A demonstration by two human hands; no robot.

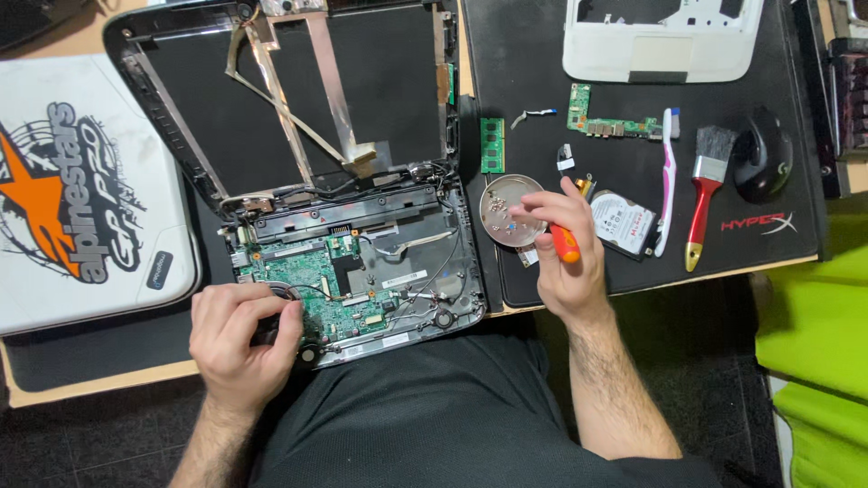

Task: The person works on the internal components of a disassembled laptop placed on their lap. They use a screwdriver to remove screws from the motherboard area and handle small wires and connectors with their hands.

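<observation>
At lower centre, the glossy green circuit board of an opened laptop base is pinched at its left edge by the left hand, while an orange-handled screwdriver is clenched in the right hand over a round metal dish of screws.

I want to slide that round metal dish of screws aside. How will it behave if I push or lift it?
The round metal dish looks thin and shallow, so probably light and easy to slide on the black mat. Its small loose screws would likely roll or spill if it tilts. The right hand is over its edge, so a bump seems possible.
</observation>
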